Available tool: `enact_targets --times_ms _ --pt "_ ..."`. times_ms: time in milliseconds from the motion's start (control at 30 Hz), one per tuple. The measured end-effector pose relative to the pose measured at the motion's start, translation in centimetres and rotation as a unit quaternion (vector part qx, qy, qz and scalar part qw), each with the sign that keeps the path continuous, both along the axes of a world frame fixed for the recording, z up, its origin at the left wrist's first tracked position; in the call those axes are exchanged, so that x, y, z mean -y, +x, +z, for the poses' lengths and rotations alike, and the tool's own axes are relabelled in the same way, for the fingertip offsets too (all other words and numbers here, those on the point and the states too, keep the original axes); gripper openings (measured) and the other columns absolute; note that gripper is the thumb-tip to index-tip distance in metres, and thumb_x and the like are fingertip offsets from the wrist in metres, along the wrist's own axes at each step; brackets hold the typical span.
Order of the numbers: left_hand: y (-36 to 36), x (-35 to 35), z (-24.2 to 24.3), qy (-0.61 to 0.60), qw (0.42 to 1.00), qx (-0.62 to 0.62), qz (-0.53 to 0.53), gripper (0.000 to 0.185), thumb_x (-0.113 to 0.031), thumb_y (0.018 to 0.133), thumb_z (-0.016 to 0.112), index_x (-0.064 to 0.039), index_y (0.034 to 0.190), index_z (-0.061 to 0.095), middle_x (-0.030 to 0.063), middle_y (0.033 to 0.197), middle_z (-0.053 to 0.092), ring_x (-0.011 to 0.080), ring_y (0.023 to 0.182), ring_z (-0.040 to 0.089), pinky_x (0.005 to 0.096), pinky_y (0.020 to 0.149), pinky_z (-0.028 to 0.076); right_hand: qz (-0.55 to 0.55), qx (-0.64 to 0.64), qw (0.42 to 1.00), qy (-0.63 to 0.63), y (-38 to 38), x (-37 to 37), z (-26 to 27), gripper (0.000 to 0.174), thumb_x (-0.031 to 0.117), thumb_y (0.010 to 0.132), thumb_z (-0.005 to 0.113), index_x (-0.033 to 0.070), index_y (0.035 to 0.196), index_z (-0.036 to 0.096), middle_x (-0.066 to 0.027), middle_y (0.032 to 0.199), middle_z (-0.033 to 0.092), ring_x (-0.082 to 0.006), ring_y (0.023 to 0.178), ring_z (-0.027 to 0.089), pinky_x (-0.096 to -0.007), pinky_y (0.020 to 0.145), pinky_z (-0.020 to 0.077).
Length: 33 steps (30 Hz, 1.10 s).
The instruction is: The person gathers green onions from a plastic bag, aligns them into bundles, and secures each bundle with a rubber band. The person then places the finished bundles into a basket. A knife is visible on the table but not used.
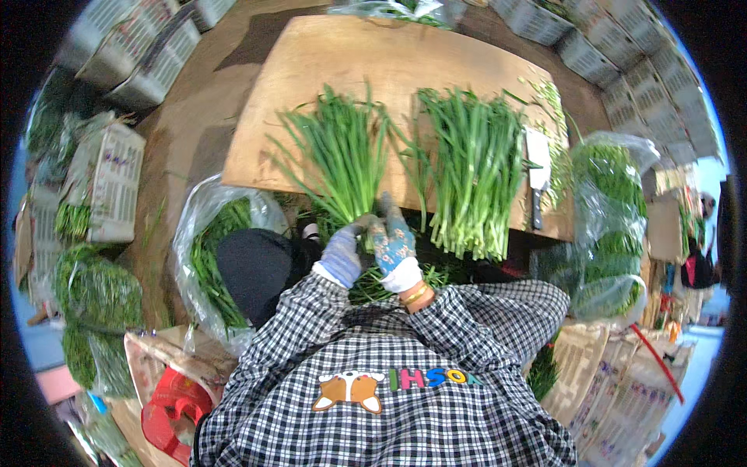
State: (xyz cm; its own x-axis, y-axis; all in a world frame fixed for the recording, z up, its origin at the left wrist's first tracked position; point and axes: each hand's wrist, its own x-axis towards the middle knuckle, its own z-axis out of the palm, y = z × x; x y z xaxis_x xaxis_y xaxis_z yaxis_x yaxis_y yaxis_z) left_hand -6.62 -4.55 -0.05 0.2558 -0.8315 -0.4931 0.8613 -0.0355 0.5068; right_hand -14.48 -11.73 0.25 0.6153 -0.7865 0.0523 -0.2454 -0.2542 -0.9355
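A fanned bunch of long green stalks (344,152), which look like chives, rests with its leaves on the wooden table and its stem ends over the near edge. My left hand (342,251), in a blue-grey knit glove, grips it near those ends. Against the same ends is my right hand (395,239), in a blue patterned glove with some fingers extended; whether it grips is unclear. To the right lies a larger pile of similar stalks (475,175), pale ends overhanging the edge. Beside the pile, a cleaver (537,169) with a black handle lies flat.
Cut scraps (548,111) litter the right side of the wooden table (408,52). Clear plastic bags of greens stand left (224,227) and right (613,233) of me. Plastic crates (119,181) line both sides. A red plastic object (175,408) sits behind at left.
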Motion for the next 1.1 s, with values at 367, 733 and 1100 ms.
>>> enact_targets --times_ms 367,733,1100 --pt "-3.1 0.8 -2.2 0.048 0.995 -0.03 0.088 0.045 -0.036 0.088 0.041 -0.006 0.122 0.038 0.0115 0.118 0.047 0.0246 0.105 0.047 0.0345 0.091 0.037 0.058 -0.127 0.985 0.103 -0.3 1.2 4.3 0.066 0.031 0.071 0.064 0.002 0.123 0.036 -0.0231 0.102 0.055 -0.037 0.094 0.053 -0.0368 0.076 0.0451" --pt "1.4 7.9 0.9 0.24 0.495 0.829 -0.103 0.055 -0.045 0.081 0.045 -0.002 0.115 0.045 0.0207 0.121 0.042 0.0378 0.116 0.031 0.049 0.098 0.018 -0.166 0.158 0.973 0.032 -8.6 9.9 10.0 0.032 0.003 0.08 0.056 0.0 0.11 0.047 -0.0051 0.095 0.058 -0.0115 0.075 0.054 -0.023 0.067 0.0444" --pt "-3.9 16.2 0.9 0.24 0.818 0.512 -0.108 0.102 -0.048 0.063 0.069 0.005 0.131 0.015 0.0234 0.129 0.032 0.0318 0.117 0.036 0.035 0.095 0.033 -0.097 -0.366 0.919 -0.108 -5.2 8.7 5.7 0.052 0.017 0.077 0.051 -0.005 0.121 0.035 -0.0259 0.112 0.049 -0.0341 0.101 0.05 -0.0361 0.084 0.0427"
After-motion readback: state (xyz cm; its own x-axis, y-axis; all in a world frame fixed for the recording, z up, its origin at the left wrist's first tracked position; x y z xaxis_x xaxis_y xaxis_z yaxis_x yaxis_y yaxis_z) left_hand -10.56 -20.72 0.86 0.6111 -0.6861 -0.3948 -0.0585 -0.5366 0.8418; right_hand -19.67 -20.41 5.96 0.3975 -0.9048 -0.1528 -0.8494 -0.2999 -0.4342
